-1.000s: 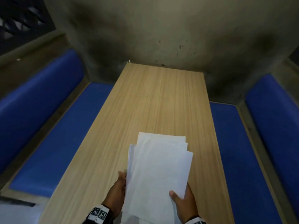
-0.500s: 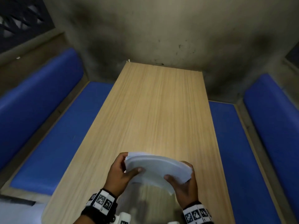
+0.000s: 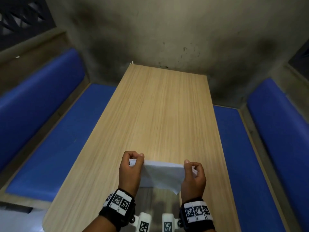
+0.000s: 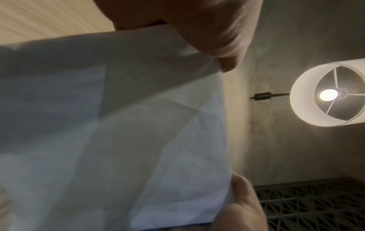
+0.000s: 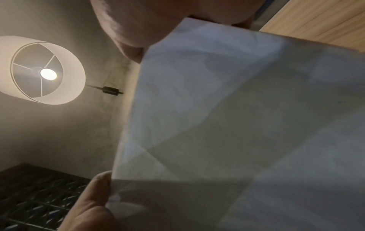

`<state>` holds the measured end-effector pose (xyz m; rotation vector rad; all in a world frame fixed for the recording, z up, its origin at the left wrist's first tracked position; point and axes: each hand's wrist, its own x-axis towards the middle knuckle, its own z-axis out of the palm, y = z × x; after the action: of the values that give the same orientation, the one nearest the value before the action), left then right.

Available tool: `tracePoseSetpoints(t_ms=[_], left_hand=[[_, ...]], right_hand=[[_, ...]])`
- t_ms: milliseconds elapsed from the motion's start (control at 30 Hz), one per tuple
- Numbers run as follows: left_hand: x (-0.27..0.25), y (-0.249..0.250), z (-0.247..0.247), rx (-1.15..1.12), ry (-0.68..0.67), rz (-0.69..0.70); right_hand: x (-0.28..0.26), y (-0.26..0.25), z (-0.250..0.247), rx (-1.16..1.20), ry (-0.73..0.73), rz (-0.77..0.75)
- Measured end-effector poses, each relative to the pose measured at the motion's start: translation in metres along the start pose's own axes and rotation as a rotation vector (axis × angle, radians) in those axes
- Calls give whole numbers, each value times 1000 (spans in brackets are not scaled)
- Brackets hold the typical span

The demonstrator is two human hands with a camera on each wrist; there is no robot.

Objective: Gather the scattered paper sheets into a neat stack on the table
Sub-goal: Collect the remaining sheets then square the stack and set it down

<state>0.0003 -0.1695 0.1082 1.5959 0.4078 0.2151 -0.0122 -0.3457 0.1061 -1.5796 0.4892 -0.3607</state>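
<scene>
A bundle of white paper sheets [image 3: 163, 174] stands on edge over the near part of the wooden table [image 3: 163, 114]. My left hand [image 3: 132, 163] pinches its left side and my right hand [image 3: 192, 169] pinches its right side, fingers curled round the edges. In the left wrist view the paper sheets [image 4: 118, 125] fill the frame, with a thumb above and a finger below the edge. The right wrist view shows the same paper sheets [image 5: 237, 117] held between thumb and finger. The bundle's lower edge is blurred.
Blue padded benches [image 3: 50, 139] [image 3: 242, 164] run along both sides of the table. A grey concrete wall [image 3: 167, 30] closes the far end. A lit lamp with a white drum shade [image 4: 331, 93] hangs overhead. Dark lattice screens [image 3: 20, 15] sit at the upper left.
The sheets lay flat on the table under both hands a second ago. They have since been lifted, turned upright, and my hands have slid out to the bundle's two sides.
</scene>
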Motion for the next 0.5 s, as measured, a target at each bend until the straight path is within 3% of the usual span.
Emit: tracePoseSetpoints(t_ms=[133,233,333,433,500], left_hand=[[-5,-5,-6,-41,-41,4],[-5,-17,-14,1,-139,11],[-2,-37,-21,53,-280,-66],[8,-71,-22,224,-334,-78],[13,-82,-21,298,-338,-113]], right_hand=[[-4,14,-5,70,-35,-15],[1,26,-10,42,-175,-7],[7,50,-17,-108,-277,59],[8,67,-17,-266,-234,168],[8,71,-13,-348,-238,145]])
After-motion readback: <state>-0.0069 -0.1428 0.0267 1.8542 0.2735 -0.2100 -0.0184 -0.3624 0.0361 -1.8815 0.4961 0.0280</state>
